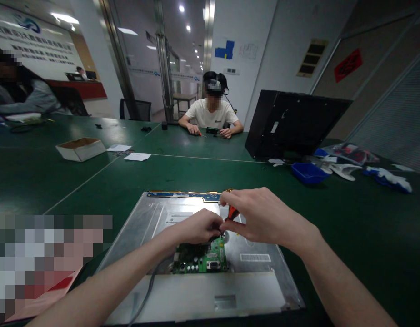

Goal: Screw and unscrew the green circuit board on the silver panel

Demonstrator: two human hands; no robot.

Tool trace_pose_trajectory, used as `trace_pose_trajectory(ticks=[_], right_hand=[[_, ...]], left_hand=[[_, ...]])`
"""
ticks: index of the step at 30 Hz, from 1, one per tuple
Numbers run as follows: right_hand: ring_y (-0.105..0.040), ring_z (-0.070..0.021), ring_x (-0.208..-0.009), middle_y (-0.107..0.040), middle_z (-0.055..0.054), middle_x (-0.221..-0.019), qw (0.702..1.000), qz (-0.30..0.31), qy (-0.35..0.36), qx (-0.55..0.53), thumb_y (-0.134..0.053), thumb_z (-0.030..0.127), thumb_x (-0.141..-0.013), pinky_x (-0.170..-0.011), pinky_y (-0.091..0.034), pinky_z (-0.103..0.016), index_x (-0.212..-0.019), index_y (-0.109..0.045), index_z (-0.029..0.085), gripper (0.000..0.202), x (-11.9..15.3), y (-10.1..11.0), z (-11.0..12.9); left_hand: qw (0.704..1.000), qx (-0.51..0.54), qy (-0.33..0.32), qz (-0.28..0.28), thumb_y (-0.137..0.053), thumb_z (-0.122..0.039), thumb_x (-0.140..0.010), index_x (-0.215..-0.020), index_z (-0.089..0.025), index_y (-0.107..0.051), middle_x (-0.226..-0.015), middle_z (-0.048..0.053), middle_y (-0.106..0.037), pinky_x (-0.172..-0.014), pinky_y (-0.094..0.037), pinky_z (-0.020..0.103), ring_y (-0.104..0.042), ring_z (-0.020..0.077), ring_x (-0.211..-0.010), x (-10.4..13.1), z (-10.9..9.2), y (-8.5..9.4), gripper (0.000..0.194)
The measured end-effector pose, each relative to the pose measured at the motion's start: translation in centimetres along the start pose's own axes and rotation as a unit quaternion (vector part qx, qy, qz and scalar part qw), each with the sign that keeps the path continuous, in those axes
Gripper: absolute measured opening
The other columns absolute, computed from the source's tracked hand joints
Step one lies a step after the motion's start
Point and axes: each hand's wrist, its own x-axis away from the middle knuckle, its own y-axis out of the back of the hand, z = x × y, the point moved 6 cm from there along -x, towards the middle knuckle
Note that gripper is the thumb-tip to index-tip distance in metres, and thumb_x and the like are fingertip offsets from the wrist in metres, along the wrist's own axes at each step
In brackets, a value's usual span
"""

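A silver metal panel (261,281) lies flat in front of me, with a green circuit board (215,256) on its middle and a narrow blue board (179,195) along its far edge. My right hand (261,215) is closed on a red and black screwdriver (233,212), angled down toward the green board's far right corner. Close beside it, my left hand (201,226) has its fingers pressed together over the far part of the green board; what they hold, if anything, is hidden. A grey cable (149,290) runs from the board's left side toward the panel's near edge.
On the green table (182,175) are an open cardboard box (81,152) and papers (137,156) at the left. A large black monitor housing (295,122), blue tray (308,173) and gloves (389,178) are at the right. A person (213,109) sits opposite; another sits far left.
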Motion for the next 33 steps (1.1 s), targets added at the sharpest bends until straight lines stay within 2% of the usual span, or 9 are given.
trace_pose_trajectory(ticks=[2, 6, 10, 16, 20, 23, 28, 33], right_hand=[[-0.059, -0.0173, -0.067, -0.067, 0.001, -0.079, 0.999, -0.004, -0.021, 0.032, -0.059, 0.037, -0.086, -0.050, -0.021, -0.027, -0.090, -0.053, 0.022, 0.016, -0.22, 0.00, -0.04], [-0.059, -0.0163, -0.065, -0.068, 0.000, -0.079, 0.999, 0.012, -0.020, 0.040, -0.054, 0.027, -0.089, -0.051, -0.022, -0.027, -0.093, -0.054, 0.022, 0.007, -0.31, -0.11, -0.07], [-0.060, -0.0155, -0.069, -0.067, 0.000, -0.088, 1.000, 0.016, 0.013, -0.010, -0.056, 0.021, -0.084, -0.053, -0.026, -0.027, -0.101, -0.051, 0.022, 0.017, 0.03, -0.01, 0.07], [-0.060, -0.0170, -0.067, -0.068, 0.000, -0.080, 0.999, 0.006, -0.016, 0.032, -0.057, 0.036, -0.087, -0.051, -0.022, -0.027, -0.093, -0.052, 0.022, 0.015, -0.15, -0.06, -0.16], [-0.058, -0.0155, -0.064, -0.068, 0.000, -0.080, 1.000, 0.009, -0.006, 0.029, -0.054, 0.026, -0.087, -0.051, -0.021, -0.027, -0.091, -0.051, 0.022, 0.007, -0.26, -0.12, -0.04], [-0.057, -0.0148, -0.066, -0.067, 0.000, -0.084, 1.000, 0.004, 0.019, 0.004, -0.056, 0.023, -0.084, -0.052, -0.023, -0.027, -0.092, -0.050, 0.022, 0.009, -0.08, 0.02, 0.17], [-0.059, -0.0162, -0.067, -0.067, -0.001, -0.079, 1.000, 0.006, -0.004, 0.021, -0.058, 0.036, -0.087, -0.052, -0.022, -0.027, -0.089, -0.053, 0.022, 0.015, -0.12, -0.05, -0.08], [-0.058, -0.0150, -0.066, -0.067, 0.000, -0.081, 1.000, 0.009, -0.001, 0.014, -0.055, 0.024, -0.086, -0.052, -0.023, -0.027, -0.090, -0.053, 0.021, 0.005, -0.02, 0.14, -0.16]], left_hand=[[1.000, 0.008, -0.001, -0.001, -0.059, -0.004, -0.073, -0.082, -0.014, -0.069, -0.077, 0.001, -0.069, -0.064, -0.041, 0.022, -0.061, 0.0168, -0.072, -0.01, 0.02, -0.01, 0.017], [1.000, 0.023, -0.009, 0.004, -0.057, -0.003, -0.073, -0.089, -0.015, -0.069, -0.083, 0.002, -0.071, -0.069, -0.043, 0.023, -0.063, 0.0173, -0.075, -0.04, -0.09, -0.05, 0.024], [1.000, 0.018, -0.004, 0.002, -0.060, -0.005, -0.074, -0.088, -0.014, -0.069, -0.083, 0.003, -0.071, -0.069, -0.044, 0.024, -0.063, 0.0184, -0.077, -0.02, 0.09, -0.06, 0.019], [1.000, 0.016, -0.008, 0.008, -0.058, -0.005, -0.074, -0.081, -0.014, -0.068, -0.078, 0.001, -0.069, -0.066, -0.042, 0.023, -0.061, 0.0172, -0.072, 0.02, 0.18, -0.17, 0.015], [0.999, 0.034, -0.016, 0.010, -0.058, -0.003, -0.073, -0.086, -0.014, -0.069, -0.085, 0.003, -0.071, -0.070, -0.043, 0.023, -0.062, 0.0177, -0.075, -0.04, 0.20, -0.26, 0.020], [0.999, 0.030, -0.011, 0.003, -0.060, -0.004, -0.073, -0.086, -0.013, -0.069, -0.084, 0.003, -0.071, -0.070, -0.044, 0.024, -0.062, 0.0185, -0.076, -0.06, 0.37, -0.22, 0.018], [1.000, 0.014, -0.012, 0.002, -0.059, -0.006, -0.074, -0.081, -0.014, -0.069, -0.074, 0.001, -0.068, -0.064, -0.041, 0.022, -0.060, 0.0169, -0.070, -0.03, 0.23, -0.08, 0.015], [0.999, 0.031, -0.009, 0.008, -0.059, -0.004, -0.073, -0.087, -0.014, -0.070, -0.085, 0.003, -0.071, -0.070, -0.043, 0.024, -0.062, 0.0178, -0.075, -0.02, 0.05, -0.09, 0.020]])
